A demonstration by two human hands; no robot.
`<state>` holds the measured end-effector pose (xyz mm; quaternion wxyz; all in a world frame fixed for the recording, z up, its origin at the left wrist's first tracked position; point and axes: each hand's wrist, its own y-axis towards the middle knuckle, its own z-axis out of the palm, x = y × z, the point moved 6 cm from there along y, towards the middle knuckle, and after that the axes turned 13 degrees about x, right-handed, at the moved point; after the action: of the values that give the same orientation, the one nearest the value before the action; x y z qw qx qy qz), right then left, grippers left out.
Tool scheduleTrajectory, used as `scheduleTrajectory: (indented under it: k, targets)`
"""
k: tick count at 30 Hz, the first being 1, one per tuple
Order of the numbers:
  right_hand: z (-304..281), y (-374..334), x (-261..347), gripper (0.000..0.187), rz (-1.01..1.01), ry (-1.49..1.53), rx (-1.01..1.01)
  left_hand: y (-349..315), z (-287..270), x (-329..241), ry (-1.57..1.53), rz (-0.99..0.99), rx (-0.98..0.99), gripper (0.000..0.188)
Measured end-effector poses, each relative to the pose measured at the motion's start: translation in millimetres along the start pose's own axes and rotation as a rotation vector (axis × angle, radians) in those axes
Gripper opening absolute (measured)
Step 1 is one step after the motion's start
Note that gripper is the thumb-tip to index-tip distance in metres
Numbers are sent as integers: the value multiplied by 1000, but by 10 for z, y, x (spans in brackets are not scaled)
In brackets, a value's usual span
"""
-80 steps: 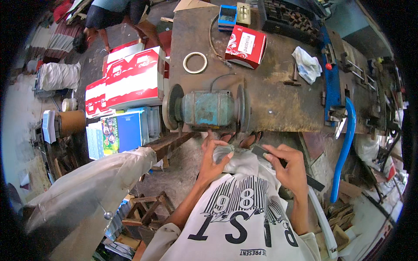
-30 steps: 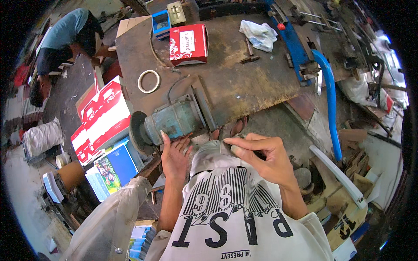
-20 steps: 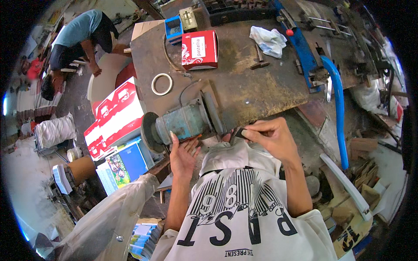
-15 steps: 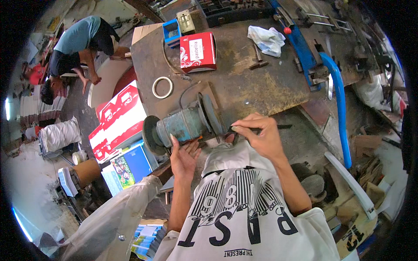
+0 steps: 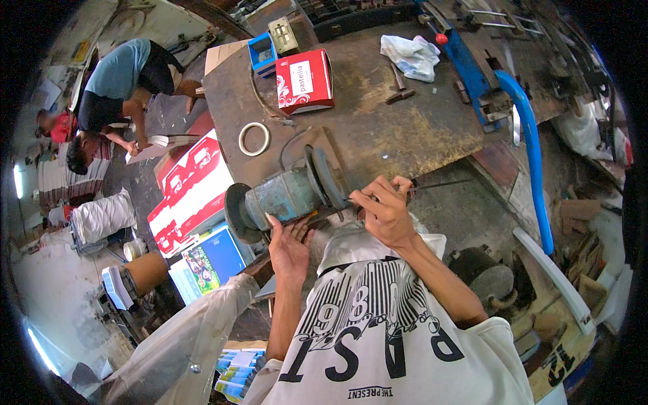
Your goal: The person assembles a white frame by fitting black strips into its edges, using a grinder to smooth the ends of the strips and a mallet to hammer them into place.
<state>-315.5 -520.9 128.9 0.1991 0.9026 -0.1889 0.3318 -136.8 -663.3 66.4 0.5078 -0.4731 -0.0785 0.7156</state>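
A worn blue-green bench grinder [image 5: 280,196] sits at the near edge of the workbench, with a wheel at each end. My left hand [image 5: 290,251] is beside the front of its body, palm up and fingers stretched, holding nothing I can see. Just right of the grinder's right wheel [image 5: 329,179], my right hand [image 5: 388,214] is closed around a thin dark tool [image 5: 439,185]. One slim end of it sticks out to the right. The other end, by the wheel, is mostly hidden by my fingers, so its kind is unclear.
On the workbench [image 5: 432,128] lie a tape roll [image 5: 254,139], a red-and-white box [image 5: 304,81], a hammer [image 5: 399,88] and a white rag [image 5: 410,57]. A blue lever handle [image 5: 530,162] juts out at right. Red-and-white printed sheets [image 5: 192,192] lie left; another person [image 5: 121,81] bends beyond.
My right hand has turned over, knuckles up, and shifted slightly left and down toward the wheel with the tool. My left hand stays by the grinder. The person at far left has moved their hands.
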Motion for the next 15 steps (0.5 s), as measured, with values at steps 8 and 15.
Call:
scheduleTrajectory:
  k: [8,15]
  targets:
    - [41,-56,-25,41,1,-49,10,28,-51,64,-11,-47,14,57]
    - [-263,63,142,30,-6,6,-179,-33,-34,14,129,-63,-20,78]
